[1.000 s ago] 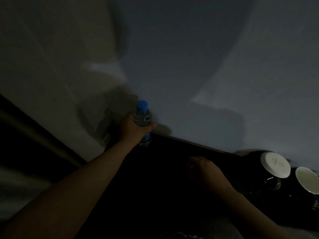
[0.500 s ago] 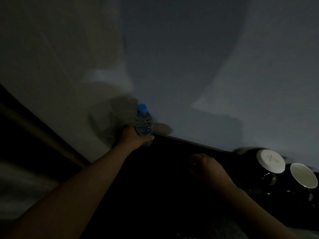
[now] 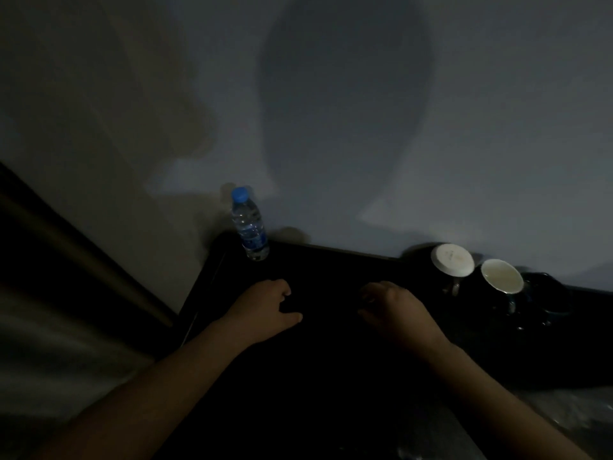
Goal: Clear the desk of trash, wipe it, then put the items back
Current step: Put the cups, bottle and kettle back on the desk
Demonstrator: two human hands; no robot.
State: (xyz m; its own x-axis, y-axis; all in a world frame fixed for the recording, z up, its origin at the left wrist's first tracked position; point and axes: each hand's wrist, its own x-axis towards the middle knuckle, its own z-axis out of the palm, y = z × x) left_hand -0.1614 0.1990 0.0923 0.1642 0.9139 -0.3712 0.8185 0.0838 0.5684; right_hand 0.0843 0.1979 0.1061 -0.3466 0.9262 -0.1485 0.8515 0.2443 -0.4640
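Fingers (image 3: 282, 292) of both hands loosely curled, empty, water bottle (image 3: 250, 227) upright beyond left hand (image 3: 265, 310), apart

Dim light. Dark desk (image 3: 331, 287) against a pale wall (image 3: 331, 94). Water bottle (image 3: 250, 227), blue cap, stands upright at the desk's far left corner, free of any grip. Left hand (image 3: 265, 310) and right hand (image 3: 394, 310) hover apart, fingers curled, empty. Two white-rimmed cups (image 3: 452, 262) (image 3: 501, 276) far right.
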